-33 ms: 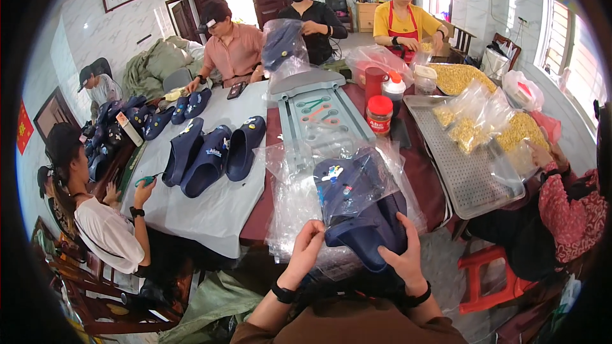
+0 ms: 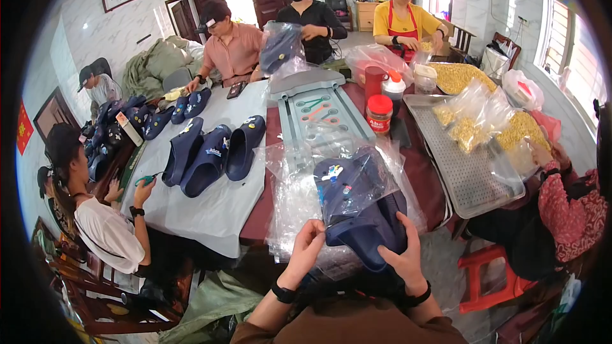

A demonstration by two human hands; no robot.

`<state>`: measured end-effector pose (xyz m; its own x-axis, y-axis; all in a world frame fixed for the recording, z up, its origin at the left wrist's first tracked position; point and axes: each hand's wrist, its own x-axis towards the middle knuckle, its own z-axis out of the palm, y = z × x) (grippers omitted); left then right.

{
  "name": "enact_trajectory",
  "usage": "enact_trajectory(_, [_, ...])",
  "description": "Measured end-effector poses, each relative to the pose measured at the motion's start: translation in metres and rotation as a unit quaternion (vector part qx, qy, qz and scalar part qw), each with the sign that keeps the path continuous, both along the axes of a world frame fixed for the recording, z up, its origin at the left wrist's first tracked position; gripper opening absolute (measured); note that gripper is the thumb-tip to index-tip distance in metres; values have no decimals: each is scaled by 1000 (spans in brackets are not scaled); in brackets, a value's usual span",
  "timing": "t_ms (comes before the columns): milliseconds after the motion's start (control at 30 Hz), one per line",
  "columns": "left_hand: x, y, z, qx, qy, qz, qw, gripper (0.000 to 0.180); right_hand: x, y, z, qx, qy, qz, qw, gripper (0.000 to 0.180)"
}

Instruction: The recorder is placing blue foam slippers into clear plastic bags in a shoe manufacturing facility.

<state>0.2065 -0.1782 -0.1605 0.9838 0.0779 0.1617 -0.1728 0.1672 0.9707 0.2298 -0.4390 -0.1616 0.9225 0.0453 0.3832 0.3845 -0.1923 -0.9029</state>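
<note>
Marble-patterned walls surround a busy workroom, where a dark red tablecloth (image 2: 417, 169) covers the middle and a white sheet (image 2: 220, 220) covers the left side. At the near edge, a pair of navy clogs (image 2: 359, 237) lies partly inside a clear bag (image 2: 376, 190), the charm-studded far ends under the film and the near ends outside it. The right hand (image 2: 408, 258) grasps the pair from the near right, thumb on top and fingers round the side; the left hand (image 2: 306, 253) has its fingertips closed at the bag's left edge, apparently pinching film (the exact grip is too small to swear to). Next to nothing has changed around these hands since the previous picture, so the bagging looks to stand at the same partway stage. More clear packaging (image 2: 290, 216) spreads beneath and to the left, and three loose navy clogs (image 2: 207, 164) rest on the sheet farther left. Beyond the pair sits a grey plastic frame (image 2: 287, 129), with a red-lidded jar (image 2: 380, 113) to its right. On the right, a perforated metal tray (image 2: 468, 191) carries bags of yellow pieces (image 2: 470, 135).
</note>
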Motion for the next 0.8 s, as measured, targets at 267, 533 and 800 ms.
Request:
enact_trajectory(267, [7, 2, -3, -13, 14, 2, 1000, 9, 2, 1, 1, -1, -4, -2, 1000, 84])
enact_trajectory(533, [6, -15, 20, 389, -169, 256, 869, 3, 0, 3, 8, -59, -26, -6, 998, 84])
enact_trajectory(800, [15, -4, 5, 255, -83, 210, 940, 8, -9, 14, 14, -102, -32, -32, 994, 85])
